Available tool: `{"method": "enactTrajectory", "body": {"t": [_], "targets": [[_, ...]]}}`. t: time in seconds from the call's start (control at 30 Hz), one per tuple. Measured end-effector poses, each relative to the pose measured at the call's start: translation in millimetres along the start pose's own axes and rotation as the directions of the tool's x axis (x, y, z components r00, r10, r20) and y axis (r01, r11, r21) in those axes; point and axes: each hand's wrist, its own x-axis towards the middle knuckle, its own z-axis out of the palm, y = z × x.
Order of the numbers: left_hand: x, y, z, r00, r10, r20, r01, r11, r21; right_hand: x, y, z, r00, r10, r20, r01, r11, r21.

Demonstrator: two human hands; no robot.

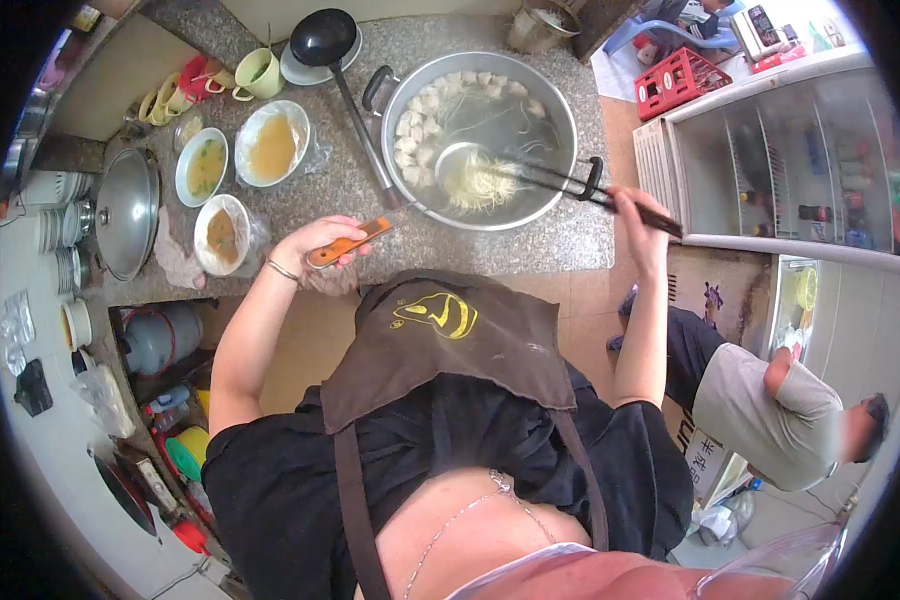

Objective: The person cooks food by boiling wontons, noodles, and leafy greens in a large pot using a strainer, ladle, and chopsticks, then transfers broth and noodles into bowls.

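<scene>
Noodles (480, 188) bunched in pot (485, 223) of water, dumplings (410, 144) along inner edge. Gripping black chopsticks (542, 174) in right hand (642, 212), tips at noodles; clasping orange handle (348, 245) in left hand (320, 243). Ladle (323, 40) beside pot.

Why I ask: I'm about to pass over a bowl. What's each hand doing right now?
Left hand: closed around an orange-brown handle.
Right hand: closed on long dark chopsticks, which reach over the pot.
</scene>
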Motion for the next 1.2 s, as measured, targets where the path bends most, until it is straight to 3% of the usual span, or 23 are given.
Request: {"method": "enactTrajectory", "body": {"t": [0.03, 0.13, 0.2, 0.23, 0.27, 0.3, 0.33, 0.37, 0.4, 0.43, 0.5, 0.53, 0.6, 0.63, 0.67, 0.73, 0.77, 0.83, 0.87, 0.97, 1.07, 1.13, 1.2], "targets": [[0.2, -4.2, 0.6, 1.0, 0.0, 0.001, 0.0, 1.0, -0.002, 5.5, 6.5, -2.9, 0.998, 0.044, -0.051, -0.044, 0.999, -0.006], [-1.4, -11.5, 6.0, 0.997, 0.066, 0.038, -0.07, 0.991, 0.116, 19.6, 19.3, 9.2, 0.97, -0.239, -0.051, 0.221, 0.948, -0.229], [-7.5, -4.3, 28.0, 0.985, 0.076, -0.152, 0.007, 0.875, 0.484, 10.4, 54.4, 18.4, 0.981, -0.135, 0.139, 0.17, 0.943, -0.285], [-9.9, 2.1, 36.6, 0.984, 0.084, -0.157, 0.002, 0.877, 0.48, 0.5, 60.0, 28.4, 0.981, -0.055, 0.184, 0.1, 0.964, -0.247], [-11.9, 8.5, 44.7, 0.968, 0.139, -0.209, 0.063, 0.671, 0.739, -7.3, 62.9, 35.8, 0.969, -0.085, 0.231, 0.139, 0.964, -0.229], [-12.7, 10.3, 49.7, 0.949, 0.202, -0.24, 0.146, 0.392, 0.908, -14.0, 50.2, 39.7, 0.968, 0.007, 0.251, 0.048, 0.976, -0.212], [-12.4, 8.1, 51.4, 0.948, 0.202, -0.245, 0.148, 0.399, 0.905, -19.2, 39.3, 41.1, 0.957, 0.102, 0.27, -0.048, 0.979, -0.199], [-12.3, 7.0, 53.9, 0.906, 0.401, -0.134, 0.079, 0.151, 0.985, -21.5, 39.9, 41.2, 0.965, 0.084, 0.248, -0.071, 0.995, -0.064], [-12.0, 7.7, 58.4, 0.833, 0.553, 0.025, 0.05, -0.12, 0.992, -21.9, 38.4, 38.1, 0.964, 0.083, 0.251, -0.068, 0.996, -0.065], [-11.0, 13.7, 62.0, 0.832, 0.555, 0.024, 0.05, -0.117, 0.992, -21.1, 35.0, 32.7, 0.981, 0.021, 0.193, -0.012, 0.999, -0.05], [-14.6, 41.6, 74.8, 0.968, 0.21, -0.137, 0.124, 0.075, 0.989, -17.0, 9.7, 28.2, 0.987, -0.112, 0.112, 0.123, 0.988, -0.096], [-10.6, 46.6, 70.4, 0.969, 0.209, -0.132, 0.121, 0.066, 0.99, -16.2, 12.5, 30.3, 0.988, -0.111, 0.103, 0.121, 0.988, -0.097], [-2.9, 53.6, 55.9, 0.97, 0.032, -0.242, 0.211, 0.389, 0.897, -14.9, 17.9, 32.8, 0.964, -0.139, 0.227, 0.182, 0.966, -0.183], [-1.8, 57.0, 48.4, 0.979, 0.017, -0.201, 0.169, 0.475, 0.863, -14.1, 11.9, 30.1, 0.962, -0.126, 0.243, 0.181, 0.958, -0.221], [-3.6, 58.3, 42.3, 0.979, 0.018, -0.201, 0.17, 0.467, 0.868, -13.7, 14.3, 28.3, 0.964, -0.127, 0.234, 0.18, 0.959, -0.219], [-7.3, 58.1, 29.4, 0.986, -0.012, -0.168, 0.117, 0.77, 0.627, -17.0, 22.0, 23.8, 0.994, -0.078, 0.073, 0.084, 0.993, -0.08], [-4.5, 53.3, 16.1, 0.986, -0.016, -0.163, 0.117, 0.764, 0.635, -18.4, 16.7, 21.2, 0.989, -0.104, 0.103, 0.115, 0.988, -0.102], [7.7, 40.5, -14.3, 0.999, -0.032, 0.014, 0.021, 0.864, 0.503, -20.7, 1.4, 19.6, 0.992, -0.021, 0.125, 0.037, 0.992, -0.124], [9.6, 35.4, -19.8, 0.999, -0.034, 0.015, 0.022, 0.86, 0.51, -19.7, -6.4, 17.5, 0.991, 0.006, 0.134, 0.008, 0.995, -0.1], [1.9, 12.3, -19.5, 0.997, 0.071, -0.006, -0.067, 0.969, 0.236, -7.5, -10.9, 8.0, 1.0, 0.023, 0.017, -0.025, 0.994, 0.106], [-5.9, 3.9, -5.0, 0.993, 0.115, -0.028, -0.108, 0.976, 0.191, 28.1, -5.4, 7.8, 0.986, -0.155, -0.059, 0.141, 0.972, -0.186], [-4.6, -1.5, -1.3, 0.994, 0.101, -0.042, -0.094, 0.984, 0.153, 52.3, 2.2, 26.5, 0.966, -0.254, -0.054, 0.244, 0.959, -0.147], [-1.5, -5.4, 2.1, 0.984, 0.165, -0.069, -0.149, 0.97, 0.192, 70.3, 42.8, 45.1, 0.967, -0.243, 0.077, 0.254, 0.94, -0.229]]}}
